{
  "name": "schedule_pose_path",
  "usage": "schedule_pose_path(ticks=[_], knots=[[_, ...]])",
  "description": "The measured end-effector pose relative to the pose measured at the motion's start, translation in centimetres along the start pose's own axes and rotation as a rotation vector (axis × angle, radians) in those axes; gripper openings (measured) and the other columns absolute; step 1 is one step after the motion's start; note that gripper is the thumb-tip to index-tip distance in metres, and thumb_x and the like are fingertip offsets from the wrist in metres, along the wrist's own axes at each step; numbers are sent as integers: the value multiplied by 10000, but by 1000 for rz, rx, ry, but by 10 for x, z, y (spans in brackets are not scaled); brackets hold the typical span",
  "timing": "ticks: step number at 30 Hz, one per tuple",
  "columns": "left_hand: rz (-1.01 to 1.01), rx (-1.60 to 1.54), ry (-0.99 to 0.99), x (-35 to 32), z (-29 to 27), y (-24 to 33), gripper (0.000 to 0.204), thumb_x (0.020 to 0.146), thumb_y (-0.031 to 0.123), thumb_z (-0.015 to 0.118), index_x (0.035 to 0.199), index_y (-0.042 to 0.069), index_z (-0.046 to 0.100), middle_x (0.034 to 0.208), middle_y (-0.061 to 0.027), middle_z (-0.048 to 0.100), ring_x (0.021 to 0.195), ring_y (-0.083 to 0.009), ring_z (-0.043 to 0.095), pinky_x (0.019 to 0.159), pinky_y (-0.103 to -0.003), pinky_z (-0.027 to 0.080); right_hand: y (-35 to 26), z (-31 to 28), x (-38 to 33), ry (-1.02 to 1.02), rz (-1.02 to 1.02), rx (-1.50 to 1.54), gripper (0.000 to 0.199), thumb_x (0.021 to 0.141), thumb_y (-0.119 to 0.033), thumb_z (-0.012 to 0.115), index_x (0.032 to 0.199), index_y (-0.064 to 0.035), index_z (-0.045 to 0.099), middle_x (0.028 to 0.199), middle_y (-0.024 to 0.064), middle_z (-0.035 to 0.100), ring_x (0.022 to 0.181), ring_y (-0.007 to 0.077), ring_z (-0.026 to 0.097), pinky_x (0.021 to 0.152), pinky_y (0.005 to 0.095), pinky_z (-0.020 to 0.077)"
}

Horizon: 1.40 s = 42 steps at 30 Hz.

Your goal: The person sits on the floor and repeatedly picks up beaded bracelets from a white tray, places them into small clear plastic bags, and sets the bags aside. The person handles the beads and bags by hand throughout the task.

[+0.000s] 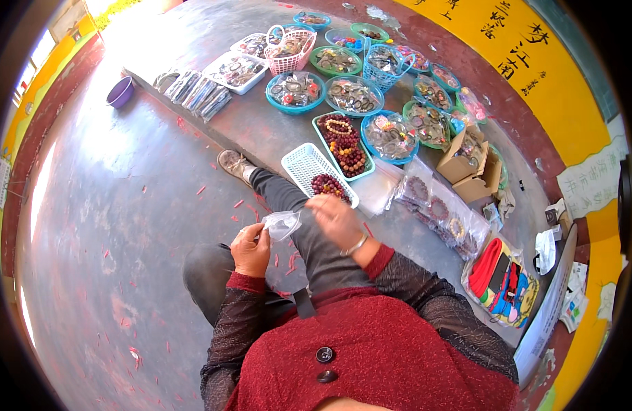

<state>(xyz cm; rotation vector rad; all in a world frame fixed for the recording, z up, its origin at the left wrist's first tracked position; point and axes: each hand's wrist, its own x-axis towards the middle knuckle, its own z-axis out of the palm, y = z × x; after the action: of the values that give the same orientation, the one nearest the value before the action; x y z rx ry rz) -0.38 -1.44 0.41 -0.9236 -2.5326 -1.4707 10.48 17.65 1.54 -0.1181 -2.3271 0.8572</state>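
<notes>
Clear bag (283,225): one, pinched by left of two hands (250,251).

bag (282,225): glossy plastic | beads (330,185): glossy | carton (454,167): matt cardboard | bangle (356,245): metal

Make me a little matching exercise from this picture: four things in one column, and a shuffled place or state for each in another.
Things
1. small clear plastic bag
2. round purple plastic basin
3. white rectangular lattice plastic tray
4. silver-coloured metal bangle

Places and states
A. holding dark red round beads at its near end
B. around the wrist of the person's right hand
C. gripped by the person's left hand
D. standing on the grey floor, toward the picture's upper left

Pairs: 1-C, 2-D, 3-A, 4-B
</notes>
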Motion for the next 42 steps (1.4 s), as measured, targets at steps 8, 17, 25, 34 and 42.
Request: schedule_pose_path(ticks=[8, 17, 25, 34, 42], knots=[[1, 47, -13, 3, 12, -8, 95, 718, 76, 661, 808, 54, 636, 766, -100, 641, 708, -257, 624, 647, -336, 490, 156, 19, -30, -360, 695, -408, 299, 729, -214, 606, 1006, -100, 617, 991, 170, 581, 939, 325, 568, 832, 400, 459], [-54, 38, -22, 9, 15, -11, 92, 727, 90, 658, 807, 59, 626, 766, -95, 636, 717, -259, 614, 653, -342, 481, 165, 51, -27, -491, 749, -648, 220, 786, -173, 578, 983, -76, 580, 1054, 176, 529, 991, 331, 559, 833, 406, 471], [-37, 47, -28, 10, 14, -10, 87, 726, 100, 646, 798, 60, 620, 756, -93, 634, 716, -264, 611, 659, -357, 477, 165, 27, 0, -85, 669, -238, 172, 772, -173, 582, 875, -38, 551, 837, 169, 635, 837, 342, 606, 737, 420, 473], [-54, 21, -5, 6, 10, -13, 96, 725, 107, 647, 800, 47, 654, 738, -111, 642, 686, -252, 628, 636, -335, 487, 63, -49, 18, 137, 682, 1110, 126, 778, -55, 590, 899, -20, 588, 1145, 129, 575, 1050, 178, 540, 900, 307, 431], [-87, -11, -48, 3, 8, -11, 103, 728, 129, 631, 798, 55, 648, 754, -106, 644, 707, -255, 626, 661, -341, 490, 30, -42, -24, 202, 1086, 1850, 487, 904, -488, 430, 1019, -26, 533, 865, 147, 617, 850, 326, 603, 794, 482, 497]])
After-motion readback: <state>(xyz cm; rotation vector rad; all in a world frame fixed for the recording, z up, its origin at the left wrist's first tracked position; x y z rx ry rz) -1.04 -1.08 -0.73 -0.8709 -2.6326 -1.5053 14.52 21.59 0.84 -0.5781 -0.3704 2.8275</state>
